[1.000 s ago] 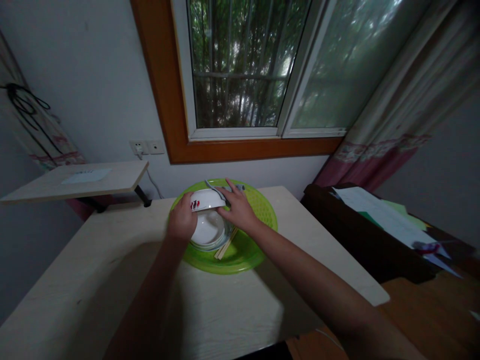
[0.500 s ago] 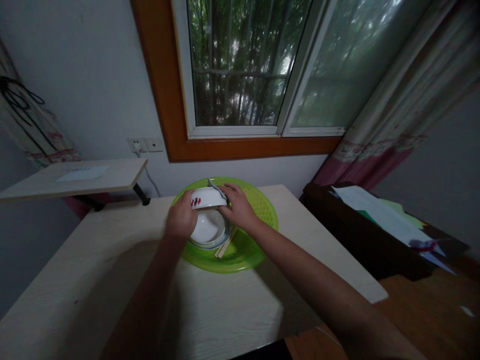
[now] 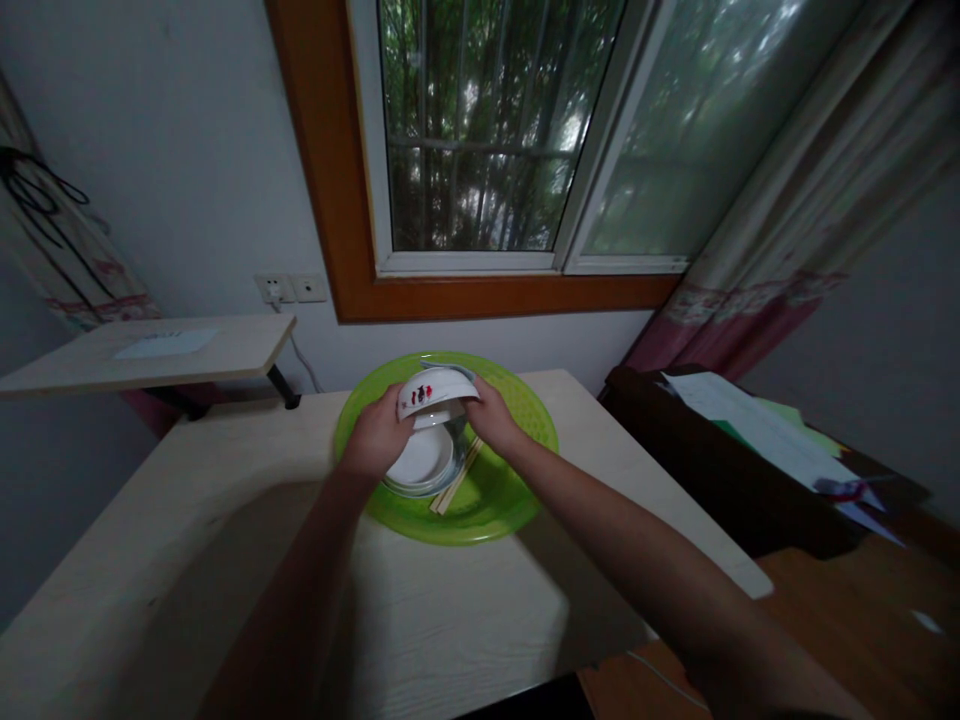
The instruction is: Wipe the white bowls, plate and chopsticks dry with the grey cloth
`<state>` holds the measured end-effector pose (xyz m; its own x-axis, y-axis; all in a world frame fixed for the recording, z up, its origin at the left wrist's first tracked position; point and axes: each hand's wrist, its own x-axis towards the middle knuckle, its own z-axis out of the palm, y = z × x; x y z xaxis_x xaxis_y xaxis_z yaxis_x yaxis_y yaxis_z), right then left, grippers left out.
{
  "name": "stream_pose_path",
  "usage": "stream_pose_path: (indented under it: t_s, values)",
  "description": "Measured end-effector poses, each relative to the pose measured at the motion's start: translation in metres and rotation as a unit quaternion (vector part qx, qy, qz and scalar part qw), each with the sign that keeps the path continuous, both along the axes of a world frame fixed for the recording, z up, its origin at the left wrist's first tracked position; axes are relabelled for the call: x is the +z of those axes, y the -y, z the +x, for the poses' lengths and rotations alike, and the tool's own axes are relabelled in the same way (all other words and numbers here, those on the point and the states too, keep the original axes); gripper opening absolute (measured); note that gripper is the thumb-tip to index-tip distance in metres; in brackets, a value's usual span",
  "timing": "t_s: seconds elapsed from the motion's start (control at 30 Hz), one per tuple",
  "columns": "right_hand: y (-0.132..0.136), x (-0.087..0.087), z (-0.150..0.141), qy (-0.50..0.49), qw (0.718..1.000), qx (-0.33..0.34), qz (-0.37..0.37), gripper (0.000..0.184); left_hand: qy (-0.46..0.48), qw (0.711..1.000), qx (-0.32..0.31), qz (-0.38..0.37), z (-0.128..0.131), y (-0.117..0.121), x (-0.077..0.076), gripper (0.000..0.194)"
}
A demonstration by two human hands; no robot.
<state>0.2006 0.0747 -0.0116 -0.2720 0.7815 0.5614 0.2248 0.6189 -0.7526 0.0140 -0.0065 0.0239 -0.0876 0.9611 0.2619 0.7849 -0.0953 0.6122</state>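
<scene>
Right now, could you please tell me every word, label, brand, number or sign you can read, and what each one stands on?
None can be read.
Pale sheet on the shelf: dark marks like writing, too small and blurred to read.
Papers at the right: no legible text.
Held white bowl: small red and dark marks, too small to tell whether they include lettering.

The pale, faintly grained tabletop [image 3: 450, 620] carries a round green tray [image 3: 484, 522] near its far edge, while a raised wooden shelf [image 3: 251, 345] stands on black legs [image 3: 282, 384] toward the far left, a whitish sheet [image 3: 166, 344] lying flat on top.
</scene>
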Motion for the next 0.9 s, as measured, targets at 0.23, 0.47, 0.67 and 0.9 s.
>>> stream_pose_path:
  t_s: [0.23,0.47,0.67,0.9]
  values:
    - [0.004,-0.003,-0.002,0.033,0.999,-0.011,-0.002,0.042,-0.005,1.0,0.02,0.001,-0.002,0.0,-0.003,0.043]
    - [0.011,0.012,-0.007,0.146,0.98,0.006,0.136,0.061,-0.091,0.993,0.05,-0.047,-0.008,0.002,0.004,0.043]
    - [0.025,0.014,-0.012,0.218,0.956,0.037,0.195,0.061,-0.16,0.983,0.056,-0.062,-0.008,0.005,0.004,0.039]
    - [0.014,0.017,-0.01,0.142,0.98,-0.033,0.135,0.055,-0.092,0.994,0.052,0.033,-0.009,0.0,0.002,0.04]
